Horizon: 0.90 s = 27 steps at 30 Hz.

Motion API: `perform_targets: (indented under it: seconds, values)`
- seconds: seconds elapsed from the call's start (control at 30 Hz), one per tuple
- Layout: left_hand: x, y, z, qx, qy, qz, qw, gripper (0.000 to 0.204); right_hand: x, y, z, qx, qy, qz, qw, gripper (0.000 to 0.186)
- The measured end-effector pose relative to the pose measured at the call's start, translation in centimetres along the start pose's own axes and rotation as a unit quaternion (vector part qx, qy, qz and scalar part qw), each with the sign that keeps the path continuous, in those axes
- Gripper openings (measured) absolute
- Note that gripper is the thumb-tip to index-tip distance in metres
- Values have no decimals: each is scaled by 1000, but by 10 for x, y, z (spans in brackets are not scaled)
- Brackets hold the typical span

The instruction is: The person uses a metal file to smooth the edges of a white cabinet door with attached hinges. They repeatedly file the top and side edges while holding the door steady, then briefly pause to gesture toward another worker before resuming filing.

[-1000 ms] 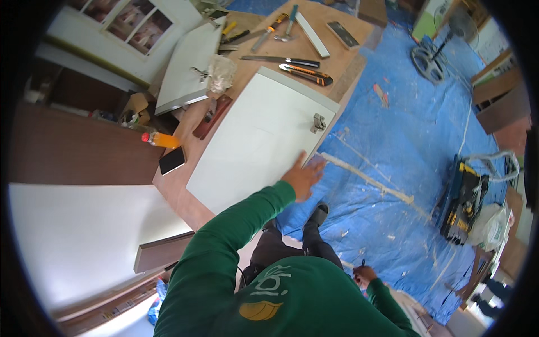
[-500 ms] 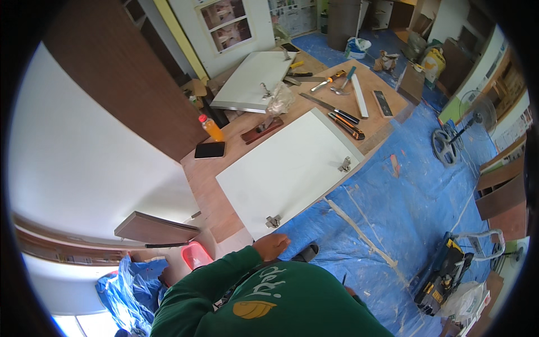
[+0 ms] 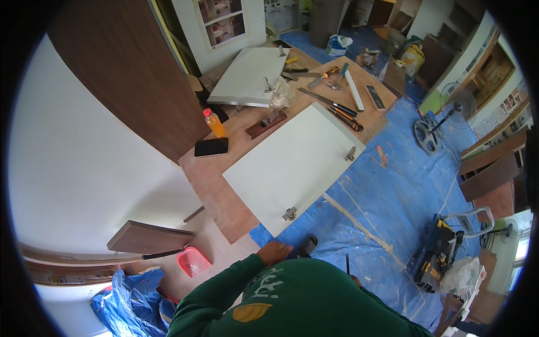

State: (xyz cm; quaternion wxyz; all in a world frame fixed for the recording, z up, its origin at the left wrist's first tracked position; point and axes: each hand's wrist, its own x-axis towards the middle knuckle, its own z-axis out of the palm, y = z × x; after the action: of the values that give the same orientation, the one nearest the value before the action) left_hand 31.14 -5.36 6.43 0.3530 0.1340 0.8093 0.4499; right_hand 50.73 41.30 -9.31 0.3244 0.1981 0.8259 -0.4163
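My left hand [image 3: 274,253] is loosely closed in front of my waist, just below the near corner of a white cabinet door [image 3: 286,168]; nothing shows in its fingers. Two metal hinges, one nearer [image 3: 289,213] and one farther [image 3: 350,153], sit along the door's right edge. The door lies on a wooden worktop [image 3: 224,205]. Mostly hidden behind my green sleeve, my right hand [image 3: 355,279] is closed on a thin dark rod [image 3: 347,263] pointing upward. What the rod belongs to is hidden.
Beyond the door lie a wooden hand plane [image 3: 265,124], a utility knife [image 3: 345,119], a hammer [image 3: 338,81] and a second white door [image 3: 247,76]. A phone [image 3: 211,147] and an orange bottle [image 3: 214,123] stand left. Blue sheeting [image 3: 387,185] covers the floor; a tool case [image 3: 438,253] is right.
The view has shifted, so the worktop and door sit slightly differently. More of the dark rod in my right hand shows now. My left hand stays closed near my waist.
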Motion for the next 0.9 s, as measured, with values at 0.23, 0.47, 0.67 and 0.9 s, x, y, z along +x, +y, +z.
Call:
perform_targets:
  seconds: [0.23, 0.47, 0.67, 0.9]
  values:
    - [-5, -4, 10, 271, 276, 171, 906, 54, -68, -9, -11, -22, -8, 56, 998, 37]
    - [4, -20, 24, 313, 225, 53, 921, 85, -67, -95, -100, -458, -263, -101, 843, 36]
    - [18, -29, 39, 333, 224, 1, 916, 87, 19, -162, -187, 116, 78, 198, 970, 46]
    - [36, -3, 64, 400, 238, -148, 872, 92, 211, -209, -283, 141, -125, 154, 970, 15]
